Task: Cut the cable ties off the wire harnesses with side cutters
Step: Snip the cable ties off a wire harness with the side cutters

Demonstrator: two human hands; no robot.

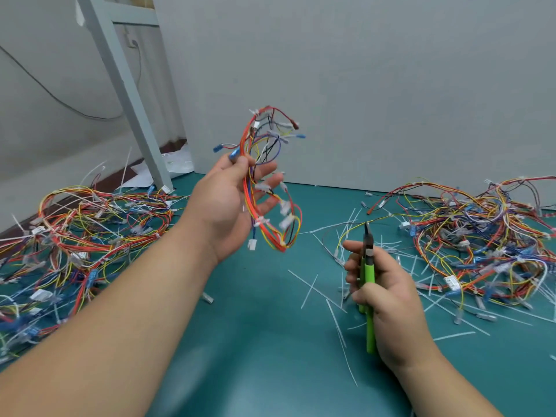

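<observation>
Wall (pixel 361 85): grey panel standing along the far edge of the work area.
Desk (pixel 264 326): teal surface that carries all the loose material.
Right pile (pixel 481 245): tangled multicolour wire harnesses heaped on the desk's right side.
Left pile (pixel 75 233): a second heap of harnesses on the desk's left side, well apart from the first.
Post (pixel 132 94): grey metal upright, leaning in view, behind the left pile.
Held harness (pixel 261 224): raised above the desk centre, looped and hanging from the left hand.
Left hand (pixel 228 206): palm up, thumb clamping the harness wires against the fingers.
Right hand (pixel 388 293): low over the desk, fingers wrapped round the cutter handles.
Side cutters (pixel 369 266): green handles, tips pointing away from the person, apart from the held harness.
Cut ties (pixel 310 290): white strips scattered on the desk around the right hand.
</observation>
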